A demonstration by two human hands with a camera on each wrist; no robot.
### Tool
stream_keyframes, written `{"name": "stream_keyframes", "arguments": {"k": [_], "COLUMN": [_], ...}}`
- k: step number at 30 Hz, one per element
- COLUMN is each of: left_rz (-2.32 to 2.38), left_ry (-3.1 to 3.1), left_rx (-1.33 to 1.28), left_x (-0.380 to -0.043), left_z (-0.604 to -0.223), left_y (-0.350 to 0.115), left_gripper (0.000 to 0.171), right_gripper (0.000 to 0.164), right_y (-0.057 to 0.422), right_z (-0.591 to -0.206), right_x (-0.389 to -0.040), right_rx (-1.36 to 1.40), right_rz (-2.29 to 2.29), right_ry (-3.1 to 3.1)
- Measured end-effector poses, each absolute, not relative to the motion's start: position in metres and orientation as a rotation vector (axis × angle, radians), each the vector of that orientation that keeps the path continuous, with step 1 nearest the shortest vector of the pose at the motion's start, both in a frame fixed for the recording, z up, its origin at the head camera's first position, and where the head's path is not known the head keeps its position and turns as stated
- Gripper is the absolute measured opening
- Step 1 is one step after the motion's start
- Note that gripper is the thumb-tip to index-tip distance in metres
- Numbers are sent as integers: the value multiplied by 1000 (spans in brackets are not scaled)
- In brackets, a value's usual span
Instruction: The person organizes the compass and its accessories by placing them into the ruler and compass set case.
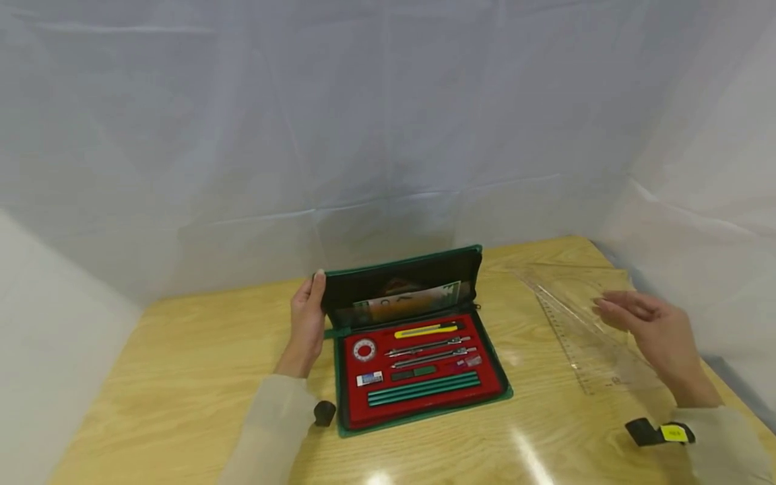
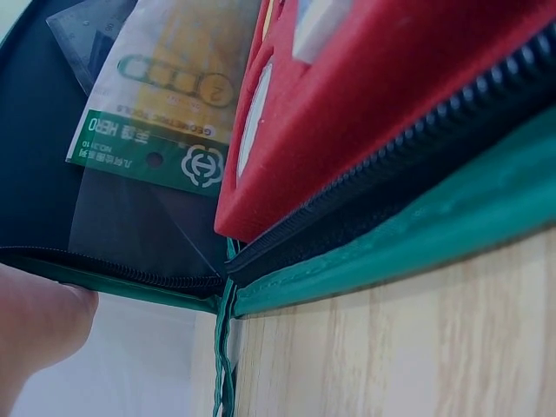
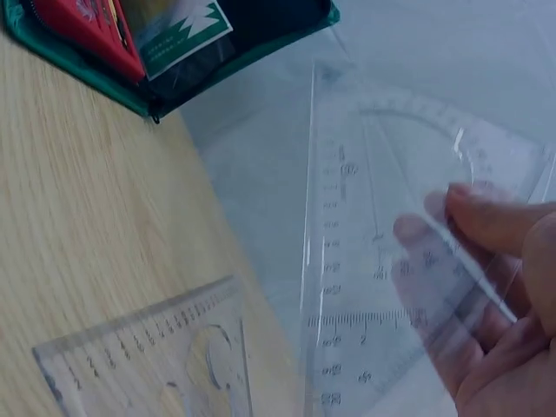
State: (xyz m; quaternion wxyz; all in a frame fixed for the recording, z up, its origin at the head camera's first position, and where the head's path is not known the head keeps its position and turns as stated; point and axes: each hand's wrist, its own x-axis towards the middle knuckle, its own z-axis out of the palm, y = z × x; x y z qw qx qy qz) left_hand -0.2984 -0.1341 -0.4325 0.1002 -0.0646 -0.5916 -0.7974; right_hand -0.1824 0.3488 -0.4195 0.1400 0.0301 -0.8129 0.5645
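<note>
A green zip case (image 1: 508,393) lies unfolded on the table, its red tray (image 1: 424,401) facing up. My left hand (image 1: 305,327) grips the left edge of the raised lid (image 1: 345,286), thumb on the inner side. To the right, my right hand (image 1: 657,333) pinches a clear set square (image 3: 347,261) marked with a protractor arc. Below it, a second clear set square (image 3: 139,347) with curved cut-outs lies on the table. A printed card (image 2: 174,87) and a clear plastic piece (image 2: 87,39) sit in the lid pocket.
The tray carries a yellow cutter (image 1: 424,331), two metal compasses (image 1: 433,357), a white ring dial (image 1: 356,350), an eraser (image 1: 369,378), a lead case (image 1: 414,372), a sharpener (image 1: 473,362) and green pencils (image 1: 424,389). White sheeting (image 1: 388,135) surrounds the wooden table (image 1: 200,377).
</note>
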Motion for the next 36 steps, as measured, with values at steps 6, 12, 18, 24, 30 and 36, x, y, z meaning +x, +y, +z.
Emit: {"name": "stream_keyframes", "arguments": {"k": [6, 12, 18, 24, 30, 36], "left_rz": [-2366, -2361, -2359, -2398, -2392, -2391], "left_ry": [-1749, -1744, -1751, -1741, -1750, -1743], "left_rx": [-189, -188, -196, -186, -193, -184], "left_x": [-299, -299, -305, -300, -301, -300], "left_z": [-434, -434, -441, -434, -434, -434], "left_y": [-134, -135, -137, -135, -137, -140], "left_gripper": [32, 32, 30, 26, 25, 26], "right_gripper": [26, 23, 22, 23, 26, 25], "right_y": [332, 310, 280, 258, 236, 215], "right_z": [-415, -413, -406, -405, -399, -392], "right_x": [-185, -198, -217, -235, -246, -254], "right_rx": [211, 307, 436, 554, 665, 752], "right_rz": [1385, 1334, 1430, 1215, 955, 859], "right_ry": [-2388, -2375, -2284, -2196, -2119, -2171]}}
